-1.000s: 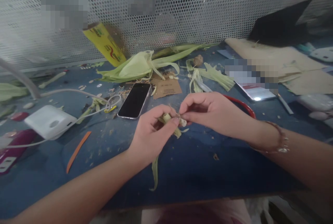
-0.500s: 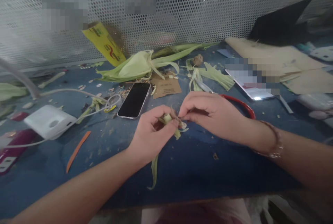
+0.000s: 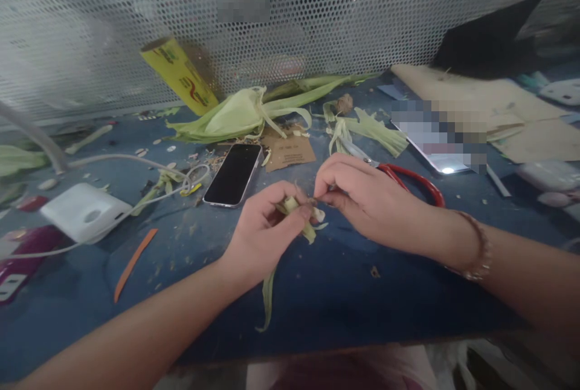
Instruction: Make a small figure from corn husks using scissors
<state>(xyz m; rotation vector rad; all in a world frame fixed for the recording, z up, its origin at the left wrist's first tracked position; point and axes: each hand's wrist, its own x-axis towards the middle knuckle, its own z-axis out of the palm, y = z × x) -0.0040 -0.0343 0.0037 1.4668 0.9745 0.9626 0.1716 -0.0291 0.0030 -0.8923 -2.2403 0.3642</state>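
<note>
My left hand (image 3: pixel 269 230) is closed round a small bundle of pale green corn husk (image 3: pixel 309 233), its thumb pressed on the top near a whitish end. A long husk strip hangs below that hand toward the table's front. My right hand (image 3: pixel 362 199) is in a pinch just right of the bundle, thumb and forefinger together at a thin brownish strand that runs to it; the strand is too fine to name surely. Behind the right hand lie red-handled scissors (image 3: pixel 419 181), partly hidden by it. A black-screened phone (image 3: pixel 234 175) rests left of the hands.
Large corn husks (image 3: pixel 231 117) lie at the back before a perforated metal panel (image 3: pixel 317 9). A yellow roll (image 3: pixel 181 75) leans there. Cardboard (image 3: pixel 290 152), a second phone (image 3: pixel 435 145), brown paper (image 3: pixel 480 100), a white charger (image 3: pixel 86 211) with cable and an orange strip (image 3: pixel 135 264) surround the work area.
My right hand has shifted slightly, its fingers still pinched beside the bundle, and more of the scissors shows behind it. My left hand holds the husk bundle in nearly the same place.
</note>
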